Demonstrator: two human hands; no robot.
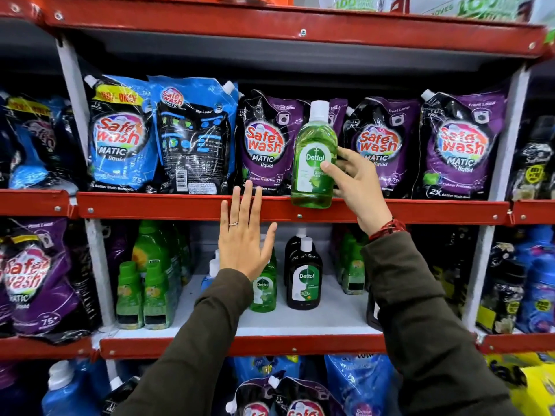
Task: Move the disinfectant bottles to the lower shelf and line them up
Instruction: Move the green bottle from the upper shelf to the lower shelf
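Note:
My right hand [357, 181] grips a green disinfectant bottle [313, 157] with a white cap, held upright in front of the upper shelf's red edge [180, 207]. My left hand [244, 235] is open, fingers spread, raised flat in front of that edge. On the white lower shelf [330, 316] stand a dark brown disinfectant bottle [304, 277], with another behind it, and a green disinfectant bottle [264, 288] partly hidden by my left wrist. A pale blue bottle [210, 274] peeks out beside my left sleeve.
Purple and blue detergent pouches [261, 142] fill the upper shelf behind the held bottle. Packs of green bottles [147, 283] stand at the lower shelf's left, more green bottles [351, 265] at its right. White uprights [96, 265] bound the bay. Blue pouches sit below.

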